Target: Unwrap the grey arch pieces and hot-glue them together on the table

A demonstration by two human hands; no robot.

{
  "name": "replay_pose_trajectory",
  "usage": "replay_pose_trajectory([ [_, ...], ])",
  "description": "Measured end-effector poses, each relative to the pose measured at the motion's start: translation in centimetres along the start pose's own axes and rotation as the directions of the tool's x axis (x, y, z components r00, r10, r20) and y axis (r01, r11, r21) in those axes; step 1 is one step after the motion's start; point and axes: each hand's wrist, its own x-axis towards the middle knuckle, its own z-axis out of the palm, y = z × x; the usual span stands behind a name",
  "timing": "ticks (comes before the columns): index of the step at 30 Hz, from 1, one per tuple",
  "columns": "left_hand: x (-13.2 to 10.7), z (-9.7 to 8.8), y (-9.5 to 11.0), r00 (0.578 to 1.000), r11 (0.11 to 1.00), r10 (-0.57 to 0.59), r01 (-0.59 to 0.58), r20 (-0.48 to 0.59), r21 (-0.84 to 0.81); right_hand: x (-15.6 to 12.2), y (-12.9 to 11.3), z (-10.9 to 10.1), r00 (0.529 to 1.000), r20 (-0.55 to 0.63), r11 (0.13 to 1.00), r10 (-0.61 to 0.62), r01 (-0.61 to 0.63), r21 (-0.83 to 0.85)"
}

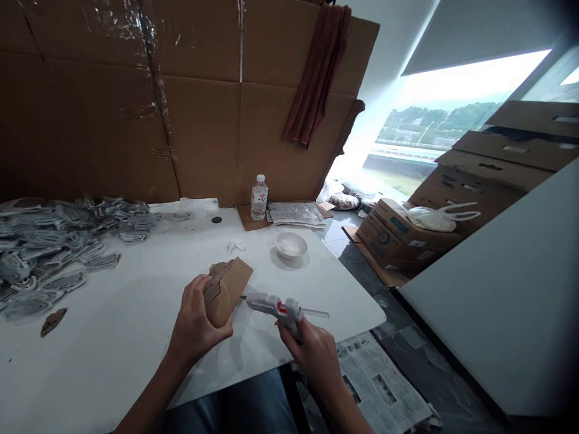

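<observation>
My left hand is closed around a stack of brown cardboard pieces, held just above the white table. My right hand grips a white glue gun with a red trigger. Its nozzle points left and nearly touches the lower edge of the cardboard. A clear glue stick pokes out of the back of the gun to the right.
A pile of grey and white printed pieces covers the table's left. A small white bowl and a water bottle stand further back. A cardboard wall rises behind. Boxes and newspaper lie on the floor at the right.
</observation>
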Motion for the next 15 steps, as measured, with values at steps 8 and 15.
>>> replay_pose_trajectory([
  [8,-0.23,-0.16,-0.04,1.000,1.000,0.003,-0.003,-0.015,-0.019,-0.17,-0.01,0.13,0.999,0.004,0.999,0.033,-0.033,-0.004],
  [15,-0.37,-0.27,-0.07,0.999,1.000,0.026,-0.026,-0.021,-0.006,-0.17,-0.04,0.00,1.000,0.011,1.000,0.017,-0.017,0.002],
])
